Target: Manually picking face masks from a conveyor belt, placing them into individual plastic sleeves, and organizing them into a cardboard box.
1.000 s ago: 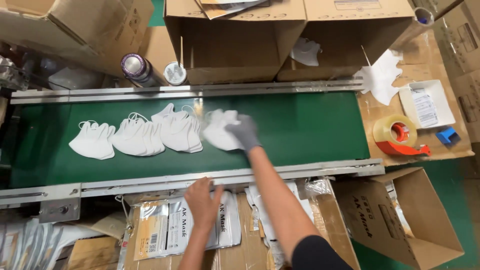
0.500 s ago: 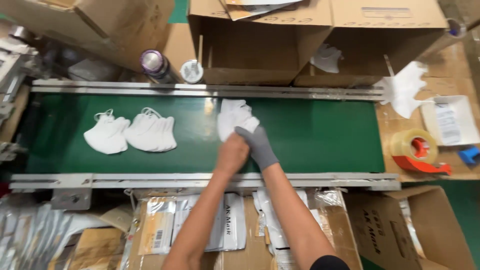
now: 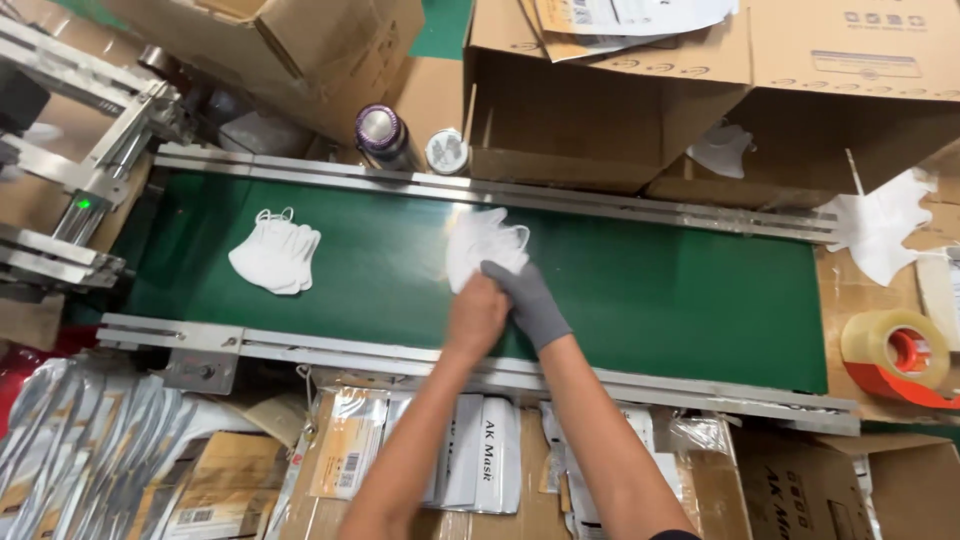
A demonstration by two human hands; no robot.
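Green belt (image 3: 650,290): both hands (image 3: 500,305) grip white masks (image 3: 480,245), stack upright.

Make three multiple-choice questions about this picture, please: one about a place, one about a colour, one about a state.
1. Where does the loose pile of white masks lie?
A. on the left part of the belt
B. inside a carton
C. on the tape roll

2. What colour is the conveyor belt?
A. grey
B. green
C. orange

3. How is the right hand covered?
A. bare
B. in a grey glove
C. in a plastic bag

Answers:
1. A, the pile rests on the belt, left of both hands.
2. B, its surface is dark green.
3. B, a grey glove covers it, while the left hand is bare; both touch the masks at mid-belt.
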